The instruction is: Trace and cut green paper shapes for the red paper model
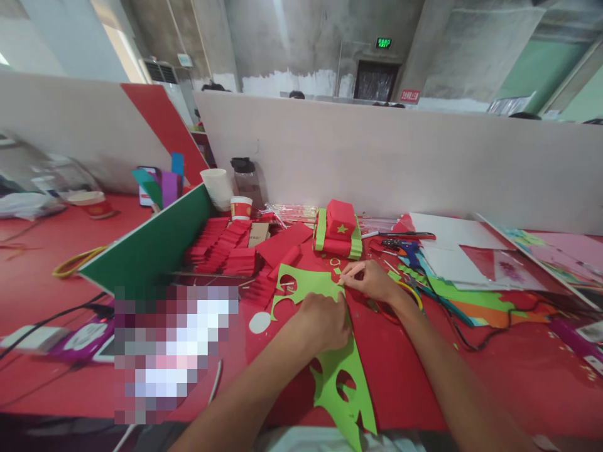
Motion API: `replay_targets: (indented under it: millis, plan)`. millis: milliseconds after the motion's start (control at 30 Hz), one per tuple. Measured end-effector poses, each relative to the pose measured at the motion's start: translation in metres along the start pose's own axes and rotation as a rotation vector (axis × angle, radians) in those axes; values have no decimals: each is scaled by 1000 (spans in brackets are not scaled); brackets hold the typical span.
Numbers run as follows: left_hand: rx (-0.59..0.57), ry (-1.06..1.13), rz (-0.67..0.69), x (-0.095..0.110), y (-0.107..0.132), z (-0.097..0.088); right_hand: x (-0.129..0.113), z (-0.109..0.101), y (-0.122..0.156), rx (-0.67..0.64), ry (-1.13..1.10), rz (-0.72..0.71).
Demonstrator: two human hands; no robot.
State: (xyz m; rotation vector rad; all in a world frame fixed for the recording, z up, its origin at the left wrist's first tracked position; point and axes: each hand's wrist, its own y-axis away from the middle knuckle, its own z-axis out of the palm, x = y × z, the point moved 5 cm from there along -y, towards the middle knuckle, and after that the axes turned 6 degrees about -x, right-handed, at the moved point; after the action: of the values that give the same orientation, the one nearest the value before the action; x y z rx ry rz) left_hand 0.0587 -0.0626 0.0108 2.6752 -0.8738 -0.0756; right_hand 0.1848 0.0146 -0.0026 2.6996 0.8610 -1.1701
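A light green paper sheet (313,282) with several round holes lies on the red table, its near end reaching past the table edge. My left hand (325,323) rests on it and holds it down, most fingers curled and the index finger stretched toward the far right corner. Beside that corner my right hand (374,280) is closed on a slim pale pencil-like stick (352,272), its tip at the sheet's edge. A white paper disc (260,322) lies left of the sheet. Just beyond stands a red and green paper model (338,229) with a star on its front.
Stacks of folded red paper (223,245) lie at the back left beside a green board (146,245). Behind them stand a paper cup (241,208) and a dark-lidded bottle (247,182). A blue glue gun (411,252), scissors (414,290) and loose sheets (471,260) lie right.
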Motion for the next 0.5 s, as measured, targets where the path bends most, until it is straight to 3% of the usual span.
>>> replay_targets:
  millis: [500]
  plan:
    - [29,-44,24,-3,-1,2,-2,-2,0,2,5,6]
